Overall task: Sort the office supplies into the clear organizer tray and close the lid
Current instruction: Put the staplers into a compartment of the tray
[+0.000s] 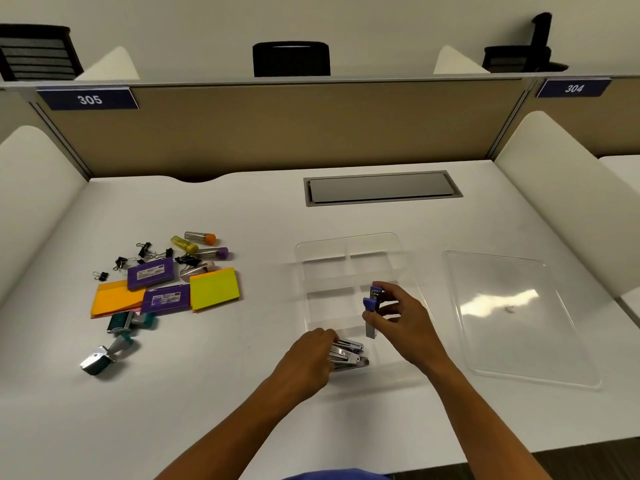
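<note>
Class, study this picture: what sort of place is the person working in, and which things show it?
Probably a shared office or study room with numbered desks: a partition bears the signs 305 and 304, office chairs stand behind it, and the white desk has a cable hatch.

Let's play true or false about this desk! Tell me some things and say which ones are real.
1. The right hand holds a purple stapler over the clear tray. True.
2. The lid is closed on the tray. False: it lies on the desk, right of the tray.
3. The left hand touches silver staplers in the tray's near part. True.
4. The yellow sticky notes are inside the tray. False: they lie on the desk, left of it.
5. The black binder clips sit on the desk. True.
</note>
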